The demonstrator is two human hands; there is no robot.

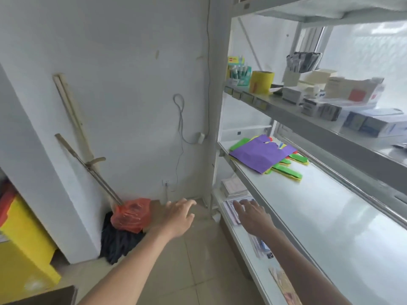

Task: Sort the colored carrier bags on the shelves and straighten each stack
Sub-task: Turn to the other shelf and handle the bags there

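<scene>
White walls enclose a small storeroom with a beige tiled floor [176,271], and a pale metal shelving unit [222,119] fills the right side. On its upper shelf [286,112] stand small cartons: a yellow roll [261,82] near the left end, a teal and white box of small bottles [239,73] beside it at the far left, an open white box holding dark packets [302,62], and flat white and blue medicine boxes [352,106] farther right.

On the middle shelf [330,216], a glossy white surface, lies the stack of carrier bags [264,156] toward the far left end. A purple bag sits on top, with green, yellow and a little red showing under it, the handles fanned out unevenly to the right. The lower shelf [240,245] carries papers and a printed sheet [231,209].

Both hands reach forward, fingers spread and relaxed, holding nothing. The left hand [179,219] hovers over the floor; the right hand [253,214] is above the lower shelf's near edge, over the printed sheet, well short of the bags.

Against the left wall lean a mop [119,236] with a dark head, an orange plastic bag [132,214] over the base of its handle, and a pale stick [70,111]. A yellow bin [24,245] stands at the near left. A thin cable [180,119] hangs down the wall to a socket [166,183].
</scene>
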